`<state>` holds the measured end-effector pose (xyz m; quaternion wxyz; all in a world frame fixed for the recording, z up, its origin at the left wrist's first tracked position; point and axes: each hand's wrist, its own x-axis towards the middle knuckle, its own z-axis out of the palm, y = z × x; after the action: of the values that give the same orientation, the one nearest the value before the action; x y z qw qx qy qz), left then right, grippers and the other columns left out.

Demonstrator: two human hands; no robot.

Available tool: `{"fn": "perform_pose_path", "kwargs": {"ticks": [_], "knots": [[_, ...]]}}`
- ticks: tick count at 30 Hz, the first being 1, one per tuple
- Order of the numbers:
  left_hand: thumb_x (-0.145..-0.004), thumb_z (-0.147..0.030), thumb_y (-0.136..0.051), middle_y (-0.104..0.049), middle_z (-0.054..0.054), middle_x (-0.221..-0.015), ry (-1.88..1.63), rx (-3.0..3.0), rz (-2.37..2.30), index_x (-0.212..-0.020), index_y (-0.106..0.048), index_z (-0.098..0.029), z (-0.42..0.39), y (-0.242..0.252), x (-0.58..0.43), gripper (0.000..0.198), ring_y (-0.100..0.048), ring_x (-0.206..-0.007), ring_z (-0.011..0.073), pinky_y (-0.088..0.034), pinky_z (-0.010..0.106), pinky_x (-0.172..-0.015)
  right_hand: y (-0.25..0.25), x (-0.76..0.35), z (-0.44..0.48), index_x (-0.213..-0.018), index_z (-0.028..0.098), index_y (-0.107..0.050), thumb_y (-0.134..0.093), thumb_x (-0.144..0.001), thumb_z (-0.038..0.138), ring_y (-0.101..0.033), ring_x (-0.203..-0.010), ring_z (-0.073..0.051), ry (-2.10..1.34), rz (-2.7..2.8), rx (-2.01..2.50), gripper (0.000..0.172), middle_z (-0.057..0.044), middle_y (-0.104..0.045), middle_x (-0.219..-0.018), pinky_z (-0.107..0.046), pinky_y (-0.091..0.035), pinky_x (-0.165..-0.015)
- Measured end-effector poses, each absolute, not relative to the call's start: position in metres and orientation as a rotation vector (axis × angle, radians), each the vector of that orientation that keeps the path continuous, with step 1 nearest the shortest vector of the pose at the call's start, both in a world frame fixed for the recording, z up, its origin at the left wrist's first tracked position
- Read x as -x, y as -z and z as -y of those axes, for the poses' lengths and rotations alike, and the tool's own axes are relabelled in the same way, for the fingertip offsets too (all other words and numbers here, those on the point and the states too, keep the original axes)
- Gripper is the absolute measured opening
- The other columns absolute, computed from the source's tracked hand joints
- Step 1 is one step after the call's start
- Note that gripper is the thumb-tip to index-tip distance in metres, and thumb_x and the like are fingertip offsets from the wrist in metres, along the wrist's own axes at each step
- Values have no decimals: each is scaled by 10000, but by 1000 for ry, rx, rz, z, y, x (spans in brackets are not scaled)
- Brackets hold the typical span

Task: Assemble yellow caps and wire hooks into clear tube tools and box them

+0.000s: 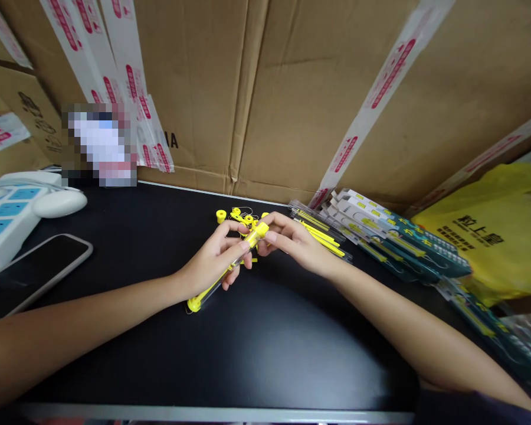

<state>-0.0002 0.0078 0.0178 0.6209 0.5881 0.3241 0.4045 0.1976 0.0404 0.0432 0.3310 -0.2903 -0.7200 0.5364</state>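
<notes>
My left hand point(219, 257) is closed around a slim clear tube point(213, 288) with a yellow stick inside. The tube slants over the black table, and its lower end has a yellow end piece point(193, 304). At the upper end sits a yellow cap point(262, 228), pinched between the thumb and fingers of my right hand point(289, 236). Just behind my hands lie small yellow parts point(248, 219) with thin cord loops, partly hidden by my fingers. To the right of my right hand are several clear tubes with yellow sticks point(323, 236).
Packaged items in dark green boxes point(393, 242) are stacked at right, beside a yellow plastic bag point(482, 224). A white power strip point(13, 206) and a phone point(39, 271) lie on the left of the black table point(256, 354). Large cardboard boxes point(318, 88) stand behind.
</notes>
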Motion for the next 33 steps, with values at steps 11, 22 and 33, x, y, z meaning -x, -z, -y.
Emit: {"fn": "perform_pose_path", "kwargs": {"ticks": [11,22,33], "knots": [[-906,-412,-526,-589,-68,-652,-724,-1264,-644,-927,-391,-221,-6,-16,-2,235,-431,-306,27,-311,106,-272,-51,-209,-48,-893,142,-622,-681,-830,364,-588,-690,-95,-1531,2030,761,238,-13,-655,-809,-218,-448,-633],[-923,-370,-511,-584,-77,-671,-769,-1361,-756,-884,-371,-220,-5,-14,-3,209,-414,-291,9,-286,91,-254,-49,-204,-46,-786,153,-562,-704,-792,441,-565,-637,-85,-1551,1957,848,321,9,-618,-736,-216,-467,-614],[-882,-410,-577,-638,-46,-704,-833,-1307,-735,-889,-393,-205,-8,-13,-4,275,-507,-316,46,-374,128,-280,-42,-199,-44,-886,183,-543,-736,-771,379,-632,-725,-99,-1572,1857,812,299,18,-639,-807,-236,-548,-667]]}}
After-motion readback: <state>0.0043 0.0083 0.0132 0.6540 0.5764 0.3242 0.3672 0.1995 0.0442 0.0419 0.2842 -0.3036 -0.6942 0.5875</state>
